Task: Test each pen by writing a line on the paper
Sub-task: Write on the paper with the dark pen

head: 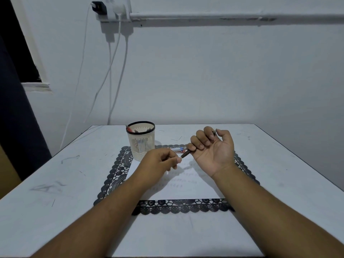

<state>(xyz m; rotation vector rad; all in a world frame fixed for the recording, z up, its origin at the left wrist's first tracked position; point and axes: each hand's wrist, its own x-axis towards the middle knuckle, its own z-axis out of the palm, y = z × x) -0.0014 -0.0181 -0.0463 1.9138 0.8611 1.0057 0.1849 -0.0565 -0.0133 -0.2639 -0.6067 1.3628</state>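
head view | right hand (212,148) palm-up, fingers curled round dark pen (186,154) above paper (188,189) | left hand (158,161) pinching near its tip, maybe a cap, cannot tell | pen looks light, stiff, slick; best held mid-barrel | more pens in cup (141,140)

A dark pen (186,154) is slanting above the paper (188,190), which is lying flat, faintly scribbled. More pens (138,130) are standing in the cup.
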